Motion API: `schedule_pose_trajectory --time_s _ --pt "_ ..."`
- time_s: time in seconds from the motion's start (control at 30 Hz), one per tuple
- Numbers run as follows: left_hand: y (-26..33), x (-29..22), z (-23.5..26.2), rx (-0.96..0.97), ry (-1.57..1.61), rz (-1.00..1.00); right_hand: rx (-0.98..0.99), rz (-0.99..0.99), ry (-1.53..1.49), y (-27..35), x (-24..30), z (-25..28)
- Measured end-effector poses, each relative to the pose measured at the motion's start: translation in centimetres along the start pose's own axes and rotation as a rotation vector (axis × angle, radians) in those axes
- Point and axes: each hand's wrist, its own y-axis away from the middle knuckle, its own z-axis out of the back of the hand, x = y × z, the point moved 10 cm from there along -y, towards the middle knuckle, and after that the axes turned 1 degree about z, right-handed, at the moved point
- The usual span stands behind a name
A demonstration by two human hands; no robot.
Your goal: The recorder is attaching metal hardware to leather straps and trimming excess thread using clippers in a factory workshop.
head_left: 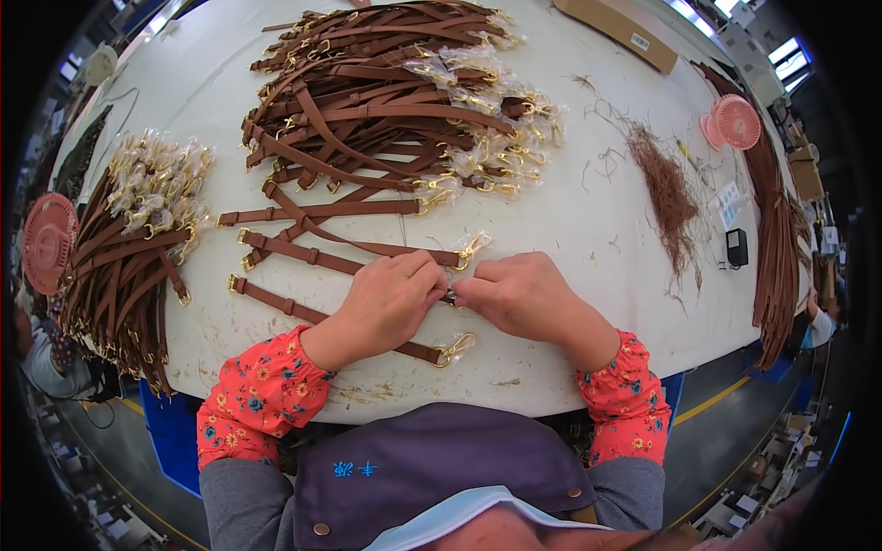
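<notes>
My left hand (390, 296) is closed, its fingertips pinching near the clasp end of a brown strap (308, 253) with a gold buckle at its far left. My right hand (525, 298) is also closed, thumb and fingers pressed together beside that same end; what it pinches is hidden. A small dark and metallic bit shows between the hands. Just beyond lies another strap (367, 246) whose gold clasp (475, 248) is wrapped in clear plastic. Under my left wrist runs a strap (276, 298) ending in a wrapped gold clasp (456, 349) close to me.
A big heap of brown straps (367, 115) covers the far middle of the white table (542, 386). Another pile (119, 275) lies at the left by a pink fan (50, 243). To the right are tangled brown threads (663, 188), a black box (736, 248) and a second fan (735, 121).
</notes>
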Motion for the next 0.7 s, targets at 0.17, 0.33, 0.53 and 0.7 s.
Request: schedule_pose_trajectory --time_s 0.17,0.33,0.53,0.7 --pt "0.2 0.5 -0.2 -0.016 0.02 0.015 -0.022 0.038 0.056 0.0 0.5 -0.1" --pt "0.3 2.3 0.7 0.019 0.141 0.155 -0.083 -0.051 -0.106 0.4 -0.7 0.1" --pt "0.3 1.0 0.9 0.163 0.306 0.133 0.007 -0.049 -0.048 0.2 -0.4 -0.6" --pt "0.8 0.4 0.8 0.043 0.121 -0.01 -0.029 -0.035 -0.042 0.1 -0.2 -0.6"
